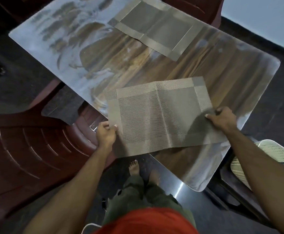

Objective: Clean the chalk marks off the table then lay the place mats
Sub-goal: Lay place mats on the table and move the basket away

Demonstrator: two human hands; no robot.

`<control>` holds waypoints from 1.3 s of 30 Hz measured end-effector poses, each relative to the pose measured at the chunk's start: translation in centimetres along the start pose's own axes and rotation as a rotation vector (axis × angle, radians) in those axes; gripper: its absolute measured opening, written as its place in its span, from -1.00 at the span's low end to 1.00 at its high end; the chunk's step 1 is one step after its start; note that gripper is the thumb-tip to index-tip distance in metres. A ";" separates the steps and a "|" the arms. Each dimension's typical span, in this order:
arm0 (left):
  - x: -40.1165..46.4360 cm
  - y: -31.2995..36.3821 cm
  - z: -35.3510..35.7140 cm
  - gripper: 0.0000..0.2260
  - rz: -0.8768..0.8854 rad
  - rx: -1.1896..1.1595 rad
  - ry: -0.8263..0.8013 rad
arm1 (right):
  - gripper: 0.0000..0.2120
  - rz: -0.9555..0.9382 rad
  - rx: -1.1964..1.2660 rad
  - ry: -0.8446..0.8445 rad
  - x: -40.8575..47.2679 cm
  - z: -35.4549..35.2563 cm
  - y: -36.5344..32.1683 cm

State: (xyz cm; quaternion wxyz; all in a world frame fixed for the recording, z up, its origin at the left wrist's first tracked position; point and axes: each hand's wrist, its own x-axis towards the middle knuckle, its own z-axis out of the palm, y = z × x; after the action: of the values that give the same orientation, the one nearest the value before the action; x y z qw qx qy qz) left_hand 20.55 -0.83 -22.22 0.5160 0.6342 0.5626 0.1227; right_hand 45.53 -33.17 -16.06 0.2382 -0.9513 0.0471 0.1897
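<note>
Both hands, left hand (pixel 106 132) and right hand (pixel 222 117), are pinching opposite edges of the woven place mat (pixel 158 115), stretching it flat for laying at frame centre on the table (pixel 239 73).

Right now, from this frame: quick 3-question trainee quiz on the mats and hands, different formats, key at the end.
1. True or false: the far mat lies flat on the table.
2. The near mat is gripped by: A) left hand only, B) right hand only, C) both hands.
3. Fill in: the near mat's front edge hangs past the table's ____ edge.

Key
1. True.
2. C: the left hand pinches its left edge, the right hand its right edge.
3. Near.
</note>
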 end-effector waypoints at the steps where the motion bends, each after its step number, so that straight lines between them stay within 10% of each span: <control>1: 0.4 0.5 -0.6 -0.84 0.036 -0.026 0.009 | -0.63 0.013 0.096 -0.024 0.0 -0.4 -0.1; 19: 10.1 9.4 -7.2 -0.82 0.194 0.063 0.015 | -0.86 -0.019 0.620 -0.420 -1.8 2.6 -2.9; 39: 31.5 15.2 -13.3 -0.64 0.565 0.321 -0.151 | -0.81 0.074 0.489 0.227 -7.2 20.3 -16.0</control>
State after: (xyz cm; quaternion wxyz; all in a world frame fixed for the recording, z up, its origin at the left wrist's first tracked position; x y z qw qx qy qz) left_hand 30.28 35.05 -17.69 0.3953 0.8456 0.3369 0.1233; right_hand 34.85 -9.49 -22.88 0.4469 -0.8784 0.1527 0.0732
